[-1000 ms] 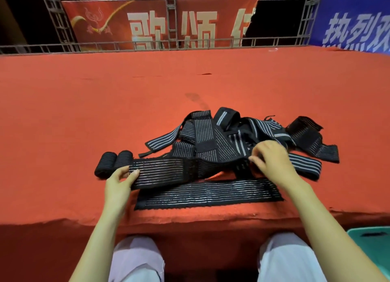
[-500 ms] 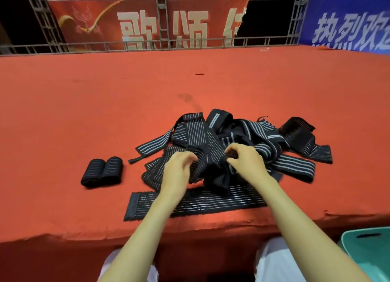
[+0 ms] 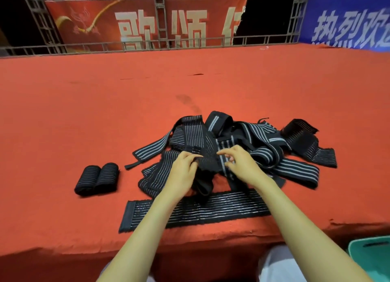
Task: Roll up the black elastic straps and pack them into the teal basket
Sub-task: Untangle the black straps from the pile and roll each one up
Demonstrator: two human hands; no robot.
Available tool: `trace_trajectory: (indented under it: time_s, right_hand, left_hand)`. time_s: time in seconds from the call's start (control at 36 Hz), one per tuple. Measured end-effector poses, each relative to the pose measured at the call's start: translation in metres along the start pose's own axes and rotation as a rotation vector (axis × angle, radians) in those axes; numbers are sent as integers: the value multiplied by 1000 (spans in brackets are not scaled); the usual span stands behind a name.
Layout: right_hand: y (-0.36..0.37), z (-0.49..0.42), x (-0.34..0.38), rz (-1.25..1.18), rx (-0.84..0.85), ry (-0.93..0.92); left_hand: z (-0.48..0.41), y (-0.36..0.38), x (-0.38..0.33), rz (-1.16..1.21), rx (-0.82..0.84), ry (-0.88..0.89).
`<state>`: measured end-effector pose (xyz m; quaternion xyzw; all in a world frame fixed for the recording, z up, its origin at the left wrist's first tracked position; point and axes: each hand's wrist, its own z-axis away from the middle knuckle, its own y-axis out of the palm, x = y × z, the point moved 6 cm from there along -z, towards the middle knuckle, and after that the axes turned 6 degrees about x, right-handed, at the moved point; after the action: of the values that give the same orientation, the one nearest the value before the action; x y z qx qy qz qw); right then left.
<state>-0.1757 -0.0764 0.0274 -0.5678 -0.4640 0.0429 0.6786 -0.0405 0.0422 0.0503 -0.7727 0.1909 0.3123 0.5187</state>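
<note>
ok so compared to a second ago, the left hand [image 3: 183, 165] isn't out by the two rolled straps [image 3: 98, 179] anymore. It's come into the middle of the strap pile [image 3: 263, 146] and sits right next to the right hand [image 3: 240, 165]. Half a second back both hands were already in there, so not much shifts since then, they're just working the bunched strap [image 3: 207, 162] between them. The grip is narrow on both sides: left fingers curl over one end of that bunched strap, right thumb and fingers pinch the other side, and it's lifted a little off the heap. The two rolled straps lie side by side, touching, on the table [image 3: 84, 112], left of the pile and well apart from the hands, same spot as before. One flat strap [image 3: 196, 213] still lies stretched along the near edge of the table, under both forearms. The teal basket [image 3: 371, 258] sits below the table edge at bottom right, only a corner showing, beside the person's light trousers [image 3: 276, 264]. Writing: the red banner [image 3: 135, 21] at the back has big pale characters, 歌颂 and then a third cut off at the banner's torn edge. The blue banner [image 3: 348, 21] on the right reads 热烈欢 and runs out of frame. The straps show grey stripes, anything finer is too small to tell.
</note>
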Motion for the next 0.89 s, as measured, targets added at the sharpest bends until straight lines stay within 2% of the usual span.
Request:
trace_trajectory:
  time_s: [0.06,0.11,0.17,0.28,0.39,0.47,0.61,0.69,0.75,0.78,0.83,0.89]
  right_hand:
    - [9,-2,-4,17,30,5]
    - [9,-3,-1,-65,-27,-32]
    - [10,-3,5,-158,-15,-78]
    - [12,-5,15,-130,5,-129]
    - [-3,-12,0,-98,-157,-41]
    - [-24,-14,-14,-88,-239,21]
    - [-14,-22,-42,173,157,143]
    - [-9,-17,-43,241,241,135]
    - [-16,-12,-29,301,178,115]
    - [-22,-9,-19,288,94,73]
    - [-34,3,7,110,-62,-57]
    - [-42,18,36,-164,-79,-175]
  left_hand:
    - [2,-1,1,43,24,7]
    - [2,-3,3,87,31,9]
    - [3,-5,6,109,14,14]
    - [3,-14,16,209,-142,-44]
    - [6,-29,23,277,-322,-105]
    - [6,-42,31,328,-382,-149]
    - [6,-52,33,427,-372,-213]
    - [6,-61,24,533,-404,-196]
    - [6,-64,17,552,-369,-180]
    - [6,-63,13,549,-334,-166]
    - [7,-62,4,519,-260,-140]
    - [8,-58,-2,473,-207,-124]
